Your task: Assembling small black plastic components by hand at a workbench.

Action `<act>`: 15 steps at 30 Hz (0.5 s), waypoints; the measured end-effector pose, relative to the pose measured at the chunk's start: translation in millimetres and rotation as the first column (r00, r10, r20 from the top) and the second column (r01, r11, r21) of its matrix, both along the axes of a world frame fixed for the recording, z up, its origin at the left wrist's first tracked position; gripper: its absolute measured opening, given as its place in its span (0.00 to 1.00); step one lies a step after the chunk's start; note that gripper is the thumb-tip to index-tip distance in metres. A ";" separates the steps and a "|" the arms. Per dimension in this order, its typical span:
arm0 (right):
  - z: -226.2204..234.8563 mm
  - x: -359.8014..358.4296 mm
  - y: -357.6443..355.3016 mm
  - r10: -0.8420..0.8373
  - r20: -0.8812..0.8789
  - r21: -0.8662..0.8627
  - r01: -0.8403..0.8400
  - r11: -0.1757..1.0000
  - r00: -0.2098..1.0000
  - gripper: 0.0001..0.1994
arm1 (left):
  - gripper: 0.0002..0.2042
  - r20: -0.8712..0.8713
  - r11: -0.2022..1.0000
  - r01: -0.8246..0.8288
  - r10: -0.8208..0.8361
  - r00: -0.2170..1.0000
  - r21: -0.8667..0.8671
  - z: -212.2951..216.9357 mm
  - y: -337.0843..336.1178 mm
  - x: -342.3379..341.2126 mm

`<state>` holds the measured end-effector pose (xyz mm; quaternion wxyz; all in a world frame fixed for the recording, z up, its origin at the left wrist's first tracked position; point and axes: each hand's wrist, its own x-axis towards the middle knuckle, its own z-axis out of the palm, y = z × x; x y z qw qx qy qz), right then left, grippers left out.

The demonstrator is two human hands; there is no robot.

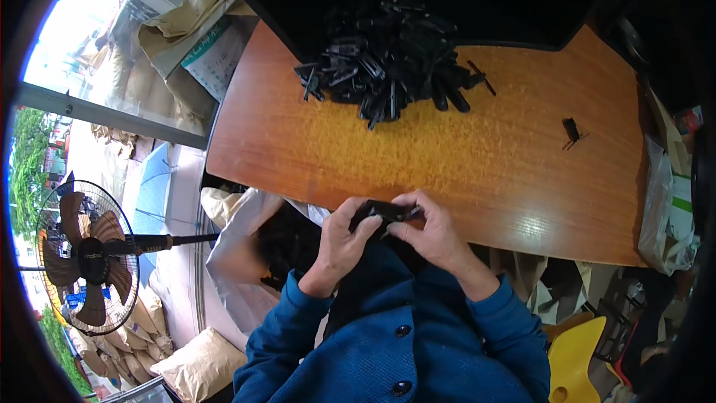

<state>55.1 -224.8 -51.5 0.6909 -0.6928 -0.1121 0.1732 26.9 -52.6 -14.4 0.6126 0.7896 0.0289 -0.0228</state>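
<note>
My left hand (341, 240) and my right hand (435, 233) meet just below the near edge of the wooden table (477, 172). Both pinch one small black plastic part (384, 213) between thumbs and fingers. A big heap of the same black plastic parts (388, 56) lies at the far side of the table, well beyond my hands. A single black part (571, 133) lies alone toward the table's right side. My blue sleeves come in from the bottom.
At my left knee stands a white bag (239, 246) with dark parts inside. A floor fan (89, 257) is at the far left, paper sacks (198, 362) lie on the floor, and a yellow chair (578, 358) stands at lower right.
</note>
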 end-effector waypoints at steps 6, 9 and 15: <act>15.1 -2.0 41.3 0.030 -0.007 0.031 -0.030 0.999 1.000 0.15 | 0.09 -0.177 0.958 -0.163 0.123 0.977 -0.235 15.0 31.1 -14.0; 17.3 -0.8 52.4 0.021 0.077 0.022 -0.023 0.999 0.997 0.15 | 0.11 -0.152 0.951 -0.211 0.180 0.972 -0.225 17.3 36.6 -14.9; 13.7 3.2 50.0 -0.004 0.034 0.098 0.001 0.995 0.999 0.12 | 0.09 -0.219 0.913 -0.243 0.177 0.959 -0.326 4.7 35.4 -8.5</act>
